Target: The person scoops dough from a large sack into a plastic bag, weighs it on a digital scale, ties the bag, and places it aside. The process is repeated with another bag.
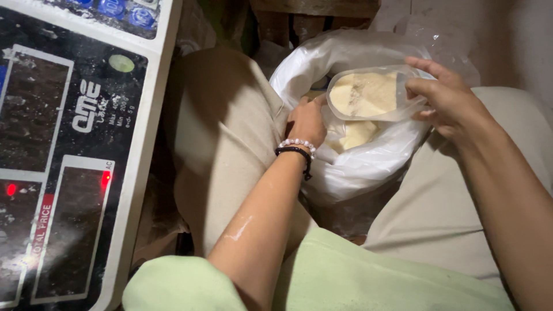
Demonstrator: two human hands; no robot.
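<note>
A small clear plastic bag (368, 95), part filled with pale yellow powder, is held up over the mouth of a large white plastic sack (351, 161). The small bag is gripped at its right edge by the right hand (449, 98), whose fingers (423, 87) are closed round the plastic. The left hand (307, 121) is seen at the left side of the sack's opening, touching the small bag's left end; its fingers are curled inward and hidden from view, so it cannot be told what they have hold of. More of the same yellow powder (357, 135) is seen inside the sack, just below the small bag. A white bead bracelet (298, 143) and a black band (295, 151) are worn on the left wrist. The sack is set between the knees, against beige trousers (224, 132). At the far left, a dusty electronic weighing scale (69, 150) with red lights is seen.
</note>
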